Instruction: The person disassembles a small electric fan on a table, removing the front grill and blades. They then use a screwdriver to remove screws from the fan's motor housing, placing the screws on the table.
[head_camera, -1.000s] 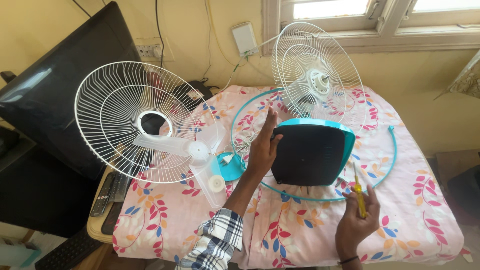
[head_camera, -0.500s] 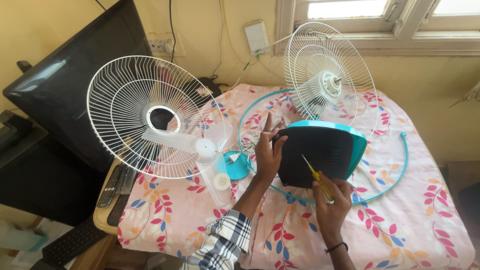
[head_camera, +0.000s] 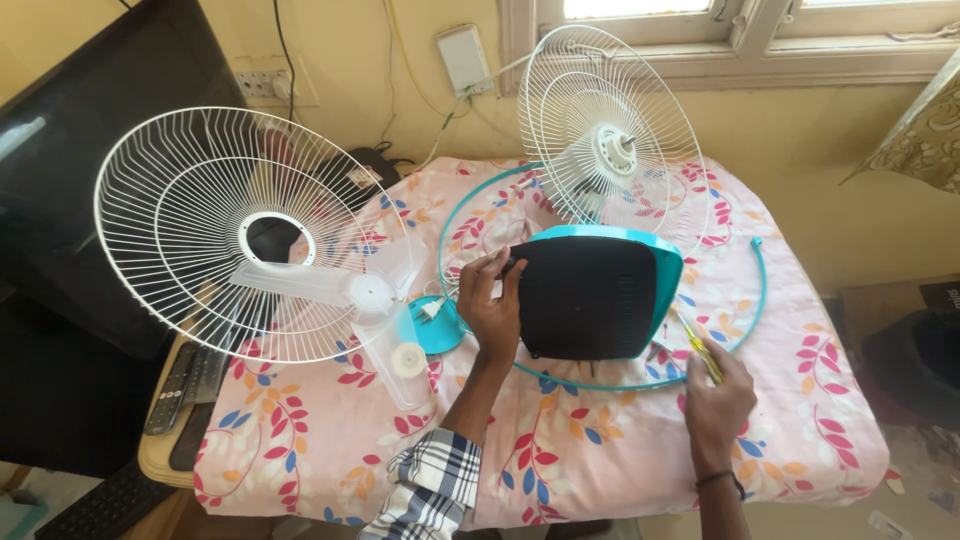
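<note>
The black, teal-rimmed plastic fan base (head_camera: 597, 297) is lying at the frame's centre on the floral-clothed worktop (head_camera: 600, 450). The left hand (head_camera: 490, 310) is gripping its left edge, fingers curled on it. The right hand (head_camera: 718, 400), lower right, is clamping a yellow-handled screwdriver (head_camera: 700, 347), tip just beside the base. White wire fan guards are standing at upper left (head_camera: 220, 235) and upper centre (head_camera: 610, 140).

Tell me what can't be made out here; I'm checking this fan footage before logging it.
Head view:
- Screwdriver tip: hidden behind the fan base.
- Right hand grip: seen from the back, fingers hidden.
- Base's far face: turned away; left hand covers its edge.
- Remotes: partly under the front grille.
</note>
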